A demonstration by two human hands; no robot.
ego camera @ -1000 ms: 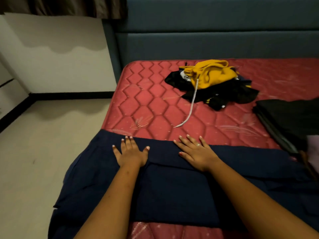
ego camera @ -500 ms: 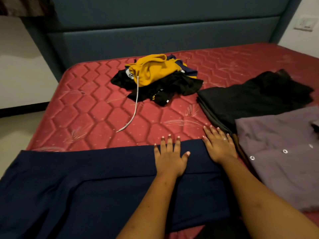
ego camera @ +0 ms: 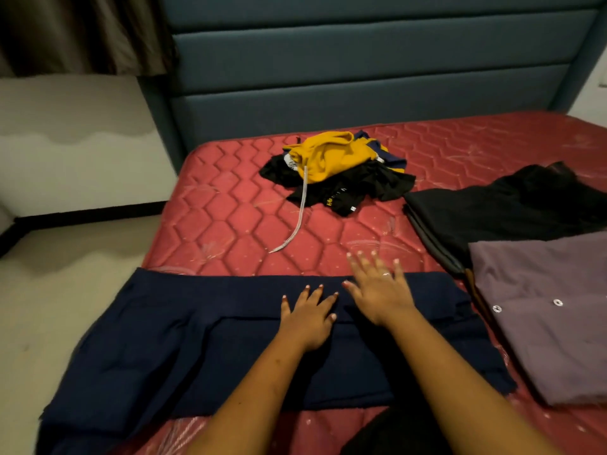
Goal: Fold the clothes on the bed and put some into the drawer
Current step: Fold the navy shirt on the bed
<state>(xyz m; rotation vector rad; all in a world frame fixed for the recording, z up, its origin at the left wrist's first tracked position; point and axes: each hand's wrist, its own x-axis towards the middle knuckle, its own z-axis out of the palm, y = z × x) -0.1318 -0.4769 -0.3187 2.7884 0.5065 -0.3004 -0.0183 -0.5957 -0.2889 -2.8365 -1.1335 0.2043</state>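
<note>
A navy blue garment (ego camera: 203,343) lies spread flat across the near edge of the red mattress (ego camera: 230,221), its left end hanging over the side. My left hand (ego camera: 308,315) presses flat on it near the middle, fingers straight. My right hand (ego camera: 377,287) is just to the right, fingers spread and blurred, over the garment's far edge. Neither hand grips anything. A heap of unfolded clothes, yellow on black (ego camera: 335,169), sits further back with a white drawstring trailing toward me.
A folded black garment (ego camera: 499,211) and a folded grey-purple shirt with snaps (ego camera: 551,310) lie at the right. A blue padded headboard (ego camera: 361,77) stands behind the bed. Pale floor (ego camera: 65,277) lies to the left; a dark curtain hangs at top left.
Both hands slid along the navy garment to its right end, then back toward the middle. My right hand has lifted slightly with fingers spread. The view swung right, then partly back.
</note>
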